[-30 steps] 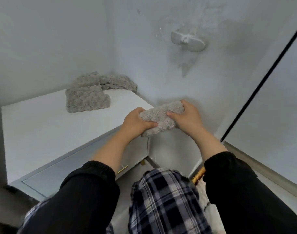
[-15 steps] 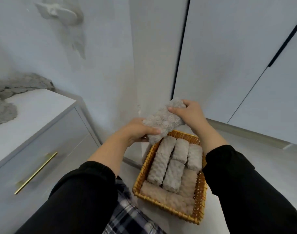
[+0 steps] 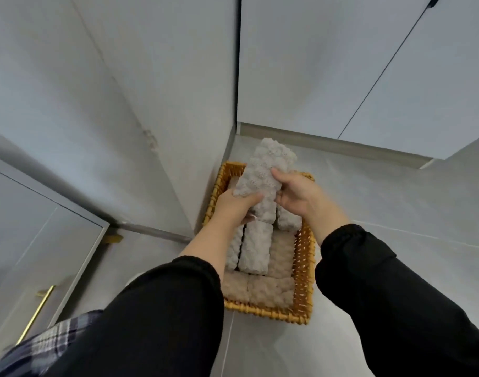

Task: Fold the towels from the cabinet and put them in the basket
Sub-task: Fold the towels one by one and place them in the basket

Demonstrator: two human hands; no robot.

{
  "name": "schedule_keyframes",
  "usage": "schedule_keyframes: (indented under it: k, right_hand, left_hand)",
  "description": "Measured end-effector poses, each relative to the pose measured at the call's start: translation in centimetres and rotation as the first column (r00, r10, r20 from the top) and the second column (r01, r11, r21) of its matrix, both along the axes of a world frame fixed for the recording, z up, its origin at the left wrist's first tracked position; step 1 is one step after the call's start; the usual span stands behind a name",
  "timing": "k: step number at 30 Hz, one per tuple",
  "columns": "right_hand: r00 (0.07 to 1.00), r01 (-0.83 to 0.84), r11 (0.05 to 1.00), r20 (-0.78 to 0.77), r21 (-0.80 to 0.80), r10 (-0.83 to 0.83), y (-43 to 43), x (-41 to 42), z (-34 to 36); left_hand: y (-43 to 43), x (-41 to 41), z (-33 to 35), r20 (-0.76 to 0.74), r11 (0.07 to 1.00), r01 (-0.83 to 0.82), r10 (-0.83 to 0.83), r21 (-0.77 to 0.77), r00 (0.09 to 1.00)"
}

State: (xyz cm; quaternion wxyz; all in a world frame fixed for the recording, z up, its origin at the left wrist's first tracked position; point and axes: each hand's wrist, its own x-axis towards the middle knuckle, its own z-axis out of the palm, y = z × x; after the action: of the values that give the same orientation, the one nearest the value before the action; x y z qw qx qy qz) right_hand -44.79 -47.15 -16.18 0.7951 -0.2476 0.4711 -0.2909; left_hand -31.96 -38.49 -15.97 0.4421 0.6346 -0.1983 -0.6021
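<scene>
A folded grey textured towel (image 3: pixel 262 175) is held lengthwise just above the far end of a woven yellow basket (image 3: pixel 303 268) on the floor. My left hand (image 3: pixel 234 206) grips the towel's near left end from below. My right hand (image 3: pixel 298 194) holds its right side. Inside the basket lie several folded grey towels (image 3: pixel 256 248) in rows and beige towels (image 3: pixel 262 291) along the near end and right side. The cabinet top and its unfolded towels are out of view.
The basket stands in a corner against a pale wall (image 3: pixel 151 104). White cabinet doors (image 3: pixel 341 63) rise behind it. At the left is the white cabinet front (image 3: pixel 28 240) with a gold handle (image 3: pixel 38 311). Grey floor tiles (image 3: pixel 396 202) extend to the right.
My view has swung from the cabinet top down to the basket. Both hands have carried the folded towel down and turned it lengthwise over the basket's far end.
</scene>
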Motion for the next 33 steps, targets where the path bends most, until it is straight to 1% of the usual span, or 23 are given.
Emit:
schedule_keyframes:
  k: [1,2,3,4,5,6,7,9,10,11,12,14,15,17,19,21,24,25,27,28,30,32,33]
  right_hand:
    - [0.998,0.036,0.999,-0.06,-0.017,-0.036,-0.4,-0.2,-1.1]
    - [0.987,0.056,0.997,-0.149,-0.051,-0.063,-0.7,-0.5,-1.8]
    - [0.959,0.058,0.995,-0.271,-0.08,-0.078,-1.0,-0.8,-3.0]
    - [0.902,0.031,0.994,-0.426,-0.11,-0.075,-1.1,-1.2,-4.1]
    - [0.808,-0.026,0.991,-0.587,-0.13,-0.056,-1.2,-1.7,-5.2]
    - [0.688,-0.103,0.986,-0.725,-0.13,-0.024,-1.1,-2.3,-6.4]
    - [0.57,-0.193,0.975,-0.822,-0.112,0.018,-0.8,-2.8,-7.4]
    - [0.375,-0.357,0.933,-0.921,-0.038,0.106,0.3,-3.3,-9.0]
    - [0.317,-0.404,0.915,-0.94,-0.009,0.13,1.2,-3.4,-9.6]
    - [0.29,-0.424,0.906,-0.947,0.002,0.137,2.1,-3.6,-10.1]
    - [0.273,-0.424,0.906,-0.953,0.002,0.13,3.0,-3.7,-10.7]
    - [0.241,-0.409,0.912,-0.965,-0.005,0.102,5.1,-3.9,-11.5]
    - [0.222,-0.405,0.914,-0.97,-0.003,0.096,5.8,-3.9,-12.0]
    - [0.201,-0.383,0.923,-0.972,0.035,0.121,6.7,-3.9,-12.9]
    - [0.229,-0.357,0.932,-0.962,0.06,0.149,6.6,-3.7,-13.9]
    - [0.279,-0.343,0.937,-0.944,0.072,0.174,6.0,-3.3,-14.7]
    - [0.281,-0.3,0.943,-0.932,0.143,0.23,5.5,-2.9,-15.6]
    - [0.262,-0.293,0.946,-0.939,0.141,0.221,5.6,-2.8,-15.9]
    - [0.171,-0.363,0.93,-0.978,0.052,0.122,6.4,-2.9,-16.4]
    - [0.126,-0.447,0.894,-0.991,-0.024,0.037,6.8,-3.1,-16.9]
    - [0.056,-0.649,0.745,-0.986,-0.153,-0.154,7.6,-3.8,-17.6]
    - [-0.001,-0.779,0.597,-0.95,-0.194,-0.311,7.9,-4.1,-18.1]
    - [-0.01,-0.811,0.551,-0.938,-0.194,-0.346,8.1,-3.9,-18.0]
  left_hand:
    - [0.2,0.2,-0.9,0.04,0.998,0.048,-0.049,0.027,0.998]
    - [0.3,0.7,-1.8,0.126,0.995,0.09,-0.096,0.052,0.987]
    - [0.4,1.2,-3.3,0.237,0.986,0.135,-0.155,0.099,0.959]
    - [0.6,1.8,-4.6,0.361,0.976,0.161,-0.204,0.144,0.91]
    - [0.9,2.3,-5.7,0.477,0.965,0.179,-0.252,0.193,0.842]
    - [1.2,2.8,-7.0,0.56,0.953,0.189,-0.292,0.235,0.775]
    - [1.6,3.1,-8.0,0.621,0.943,0.194,-0.324,0.269,0.713]
    - [2.7,3.5,-9.5,0.696,0.926,0.188,-0.372,0.329,0.615]
    - [3.2,3.7,-10.2,0.73,0.925,0.161,-0.371,0.344,0.575]
    - [3.6,3.8,-10.4,0.766,0.933,0.121,-0.349,0.34,0.539]
    - [3.9,3.9,-10.7,0.803,0.945,0.071,-0.311,0.32,0.509]
    - [4.1,4.2,-10.7,0.846,0.96,-0.02,-0.238,0.281,0.477]
    - [4.1,4.4,-10.9,0.852,0.959,-0.036,-0.231,0.28,0.469]
    - [4.2,4.8,-11.3,0.859,0.95,-0.011,-0.276,0.311,0.431]
    - [4.5,4.8,-12.0,0.869,0.949,0.021,-0.296,0.314,0.397]
    - [4.9,4.7,-12.5,0.877,0.956,0.022,-0.276,0.291,0.393]
    - [5.3,4.7,-13.0,0.867,0.944,-0.055,-0.274,0.325,0.416]
    - [5.3,4.8,-13.1,0.851,0.928,-0.077,-0.298,0.364,0.431]
    - [5.5,4.9,-13.4,0.801,0.884,-0.084,-0.371,0.459,0.469]
    - [5.6,5.0,-13.6,0.774,0.865,-0.074,-0.401,0.495,0.489]
    - [5.6,5.1,-13.9,0.742,0.843,-0.05,-0.442,0.536,0.504]
    - [5.5,5.3,-14.1,0.729,0.832,-0.034,-0.465,0.554,0.502]
    - [5.5,5.4,-14.2,0.726,0.83,-0.028,-0.471,0.557,0.501]
